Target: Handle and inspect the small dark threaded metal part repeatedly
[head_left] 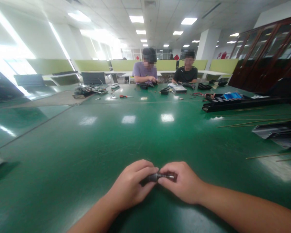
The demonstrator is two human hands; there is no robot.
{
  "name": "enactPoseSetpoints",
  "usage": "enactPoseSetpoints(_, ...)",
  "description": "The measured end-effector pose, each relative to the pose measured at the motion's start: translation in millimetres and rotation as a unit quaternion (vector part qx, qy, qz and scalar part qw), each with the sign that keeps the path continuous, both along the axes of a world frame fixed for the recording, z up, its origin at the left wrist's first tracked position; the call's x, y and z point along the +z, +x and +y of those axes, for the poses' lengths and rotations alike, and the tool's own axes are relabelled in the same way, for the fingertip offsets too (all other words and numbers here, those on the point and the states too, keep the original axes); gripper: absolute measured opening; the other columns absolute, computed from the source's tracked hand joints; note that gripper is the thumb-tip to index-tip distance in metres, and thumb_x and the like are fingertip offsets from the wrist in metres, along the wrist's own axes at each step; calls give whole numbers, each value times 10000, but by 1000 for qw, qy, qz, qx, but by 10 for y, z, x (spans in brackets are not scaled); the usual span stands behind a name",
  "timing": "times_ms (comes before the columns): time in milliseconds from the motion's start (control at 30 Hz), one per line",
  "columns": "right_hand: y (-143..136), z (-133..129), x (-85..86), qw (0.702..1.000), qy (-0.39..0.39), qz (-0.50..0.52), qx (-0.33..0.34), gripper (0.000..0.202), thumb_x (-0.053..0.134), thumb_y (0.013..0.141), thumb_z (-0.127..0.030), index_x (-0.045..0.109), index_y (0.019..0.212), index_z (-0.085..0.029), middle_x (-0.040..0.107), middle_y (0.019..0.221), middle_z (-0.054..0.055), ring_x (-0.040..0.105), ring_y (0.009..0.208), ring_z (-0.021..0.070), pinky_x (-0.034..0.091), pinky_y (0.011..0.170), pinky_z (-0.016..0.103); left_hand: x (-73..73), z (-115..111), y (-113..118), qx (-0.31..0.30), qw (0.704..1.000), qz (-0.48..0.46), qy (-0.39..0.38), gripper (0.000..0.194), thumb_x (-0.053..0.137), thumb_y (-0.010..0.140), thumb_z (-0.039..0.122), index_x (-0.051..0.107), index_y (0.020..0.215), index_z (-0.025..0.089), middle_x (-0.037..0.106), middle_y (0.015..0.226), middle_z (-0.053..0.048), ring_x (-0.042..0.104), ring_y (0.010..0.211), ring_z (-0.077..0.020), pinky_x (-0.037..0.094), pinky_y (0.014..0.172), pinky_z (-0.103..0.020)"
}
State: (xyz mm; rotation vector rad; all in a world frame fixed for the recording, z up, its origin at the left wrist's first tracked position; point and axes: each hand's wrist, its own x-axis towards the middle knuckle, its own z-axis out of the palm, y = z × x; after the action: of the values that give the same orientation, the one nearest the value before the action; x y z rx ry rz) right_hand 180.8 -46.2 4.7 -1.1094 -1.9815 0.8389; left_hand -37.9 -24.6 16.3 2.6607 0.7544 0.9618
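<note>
Low over the near part of the green table, both hands meet at a dark cylindrical piece with a thin shaft (155, 177). My left hand (133, 183) is closed around its thicker body, the fingers covering most of it. From the other side, my right hand (181, 183) pinches with thumb and fingertips where the body meets the shaft. The shaft's bright metal tip points right, into the hollow of the right hand. Its exact kind cannot be made out.
The green table (106, 142) stretches forward. A red-handled screwdriver (123, 96) lies farther off, near electronic parts (87, 90). Black metal channels (235, 103) and thin rods (252, 122) lie to the right. Two people (145, 69) sit across the table, small devices before them.
</note>
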Motion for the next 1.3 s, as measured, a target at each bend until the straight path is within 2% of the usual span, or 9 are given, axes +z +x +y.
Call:
enactPoseSetpoints(333,8,9,4,1000,-4,-6,-3,80,692,850,-234,765,852,-201,740,784,-1,638,701,145,427,650,242,-3,-7,12,-1,1000,-4,-15,230,637,858,142,666,1082,189,686,969,-80,650,865,-181,557,739,-288)
enactPoseSetpoints(667,6,4,27,1000,-13,-19,-7,102,677,859,-236,772,854,-197,734,763,3,618,677,148,412,627,251,25,-1,-2,7,1000,-10,-20,199,625,853,140,688,1038,179,689,947,-85,660,851,-175,557,734,-275)
enactPoseSetpoints(1300,6,-6,46,1000,-22,-5,-12,104,674,860,-234,760,828,-185,721,743,6,603,666,143,414,611,237,31,21,-31,5,1000,-11,-20,221,627,860,133,687,1068,181,692,962,-89,658,857,-177,556,742,-280)
